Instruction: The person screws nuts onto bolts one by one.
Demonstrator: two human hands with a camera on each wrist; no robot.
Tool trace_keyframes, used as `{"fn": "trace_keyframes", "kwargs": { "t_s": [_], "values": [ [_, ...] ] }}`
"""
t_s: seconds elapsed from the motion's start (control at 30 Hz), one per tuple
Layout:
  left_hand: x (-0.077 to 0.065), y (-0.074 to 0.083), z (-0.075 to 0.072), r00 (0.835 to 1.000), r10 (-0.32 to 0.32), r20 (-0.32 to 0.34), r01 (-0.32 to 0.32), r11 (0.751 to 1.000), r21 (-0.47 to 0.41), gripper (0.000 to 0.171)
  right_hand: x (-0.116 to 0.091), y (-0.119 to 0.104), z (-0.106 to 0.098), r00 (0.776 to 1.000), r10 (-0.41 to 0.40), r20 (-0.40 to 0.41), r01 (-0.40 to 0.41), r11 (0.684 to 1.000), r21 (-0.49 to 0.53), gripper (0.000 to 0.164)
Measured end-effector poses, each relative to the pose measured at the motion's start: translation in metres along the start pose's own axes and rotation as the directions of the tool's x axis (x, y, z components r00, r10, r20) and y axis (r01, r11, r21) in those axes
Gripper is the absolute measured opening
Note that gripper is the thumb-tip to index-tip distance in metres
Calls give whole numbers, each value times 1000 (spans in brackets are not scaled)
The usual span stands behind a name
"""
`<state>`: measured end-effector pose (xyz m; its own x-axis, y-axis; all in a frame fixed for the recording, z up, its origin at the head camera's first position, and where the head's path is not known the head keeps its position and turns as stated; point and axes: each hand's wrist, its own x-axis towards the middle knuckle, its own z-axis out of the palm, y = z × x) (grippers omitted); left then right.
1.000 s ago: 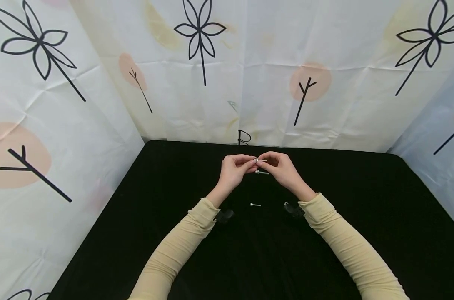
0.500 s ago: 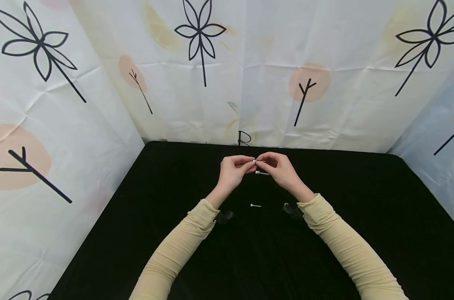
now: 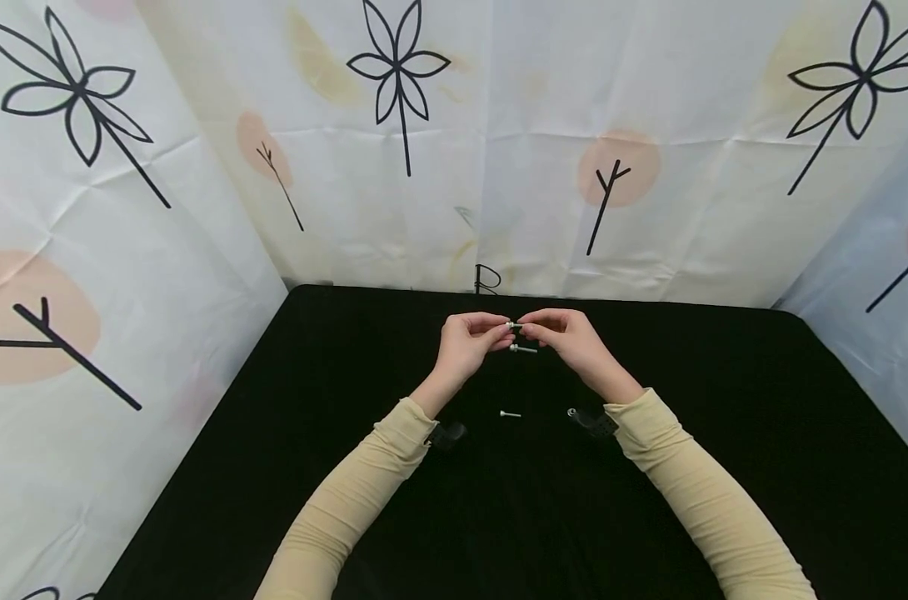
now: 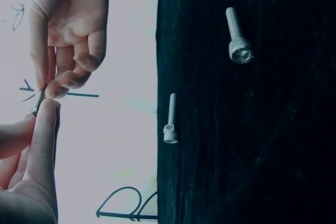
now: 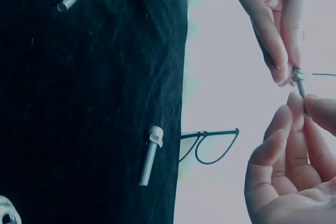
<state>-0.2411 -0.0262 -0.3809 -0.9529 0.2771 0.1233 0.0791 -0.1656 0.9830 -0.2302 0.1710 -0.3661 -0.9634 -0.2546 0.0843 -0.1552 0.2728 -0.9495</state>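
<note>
Both hands meet above the far part of the black table. My left hand (image 3: 463, 340) pinches the head end of a small metal bolt (image 3: 514, 325) between thumb and fingertips. What looks like a nut sits by the bolt's head (image 5: 298, 75) in the right wrist view. The thumb and finger of my right hand (image 3: 571, 340) pinch the tip of the shank. On the cloth just beneath the hands lies a second bolt (image 4: 171, 119) with a nut against its head. Nearer to me lies another socket-head bolt (image 4: 239, 38), with no nut visible on it.
A small ring-like metal piece (image 3: 571, 412) lies beside the right wrist's black camera (image 3: 595, 423). Black cloth covers the table (image 3: 394, 517). A white patterned curtain (image 3: 529, 208) hangs along the back and both sides.
My right hand has drawn slightly to the right, its fingertips sliding toward the shank's tip, so the gap between the hands is wider. The left hand keeps its pinch on the bolt.
</note>
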Motion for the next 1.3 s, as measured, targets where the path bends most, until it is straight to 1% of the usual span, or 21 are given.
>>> {"fn": "trace_keyframes", "kwargs": {
  "t_s": [0.07, 0.13, 0.2, 0.27, 0.33, 0.43, 0.53, 0.63, 0.77, 0.97, 1.03, 1.1, 1.2, 1.3],
  "values": [
    [1, -1, 2, 1000, -12, 3, 13, 1000, -18, 19, -2, 0, -4, 1000, 16, 11, -17, 999, 31, 30],
    [3, -3, 3, 999, -42, 11, 43, 998, -39, 18, -3, 0, -8, 998, 53, 26, -55, 996, 66, 31],
    [4, -5, 5, 996, -91, 22, 92, 994, -51, 17, -5, 1, -10, 994, 96, 47, -100, 990, 96, 31],
    [5, -9, 6, 988, -154, 24, 155, 987, -42, 17, -5, 3, -12, 987, 144, 78, -152, 982, 113, 32],
    [6, -14, 6, 975, -221, 11, 221, 975, -19, 15, -5, 8, -13, 975, 189, 116, -202, 972, 118, 32],
    [10, -23, 6, 950, -311, -15, 311, 950, 19, 14, -2, 16, -13, 951, 260, 166, -282, 951, 125, 32],
    [14, -30, 7, 926, -377, -22, 377, 925, 46, 13, 1, 25, -14, 926, 326, 188, -356, 922, 153, 32],
    [18, -35, 7, 906, -422, -25, 423, 904, 69, 12, 2, 31, -13, 906, 377, 190, -412, 889, 201, 32],
    [21, -40, 7, 886, -463, -28, 464, 883, 78, 11, 3, 37, -13, 894, 403, 197, -443, 864, 241, 32],
    [23, -44, 4, 875, -481, -45, 484, 872, 81, 10, 8, 45, -10, 878, 427, 216, -474, 837, 273, 32],
    [23, -45, 2, 868, -494, -53, 497, 864, 82, 10, 9, 48, -9, 870, 443, 216, -489, 827, 277, 32],
    [23, -45, 2, 862, -504, -55, 507, 858, 78, 10, 11, 49, -8, 863, 464, 200, -504, 819, 275, 30],
    [24, -46, 3, 855, -516, -52, 519, 852, 67, 10, 11, 50, -8, 857, 479, 189, -514, 818, 258, 29],
    [25, -46, 4, 853, -520, -42, 521, 852, 52, 10, 11, 49, -9, 855, 487, 178, -517, 822, 238, 30]
  ]
}}
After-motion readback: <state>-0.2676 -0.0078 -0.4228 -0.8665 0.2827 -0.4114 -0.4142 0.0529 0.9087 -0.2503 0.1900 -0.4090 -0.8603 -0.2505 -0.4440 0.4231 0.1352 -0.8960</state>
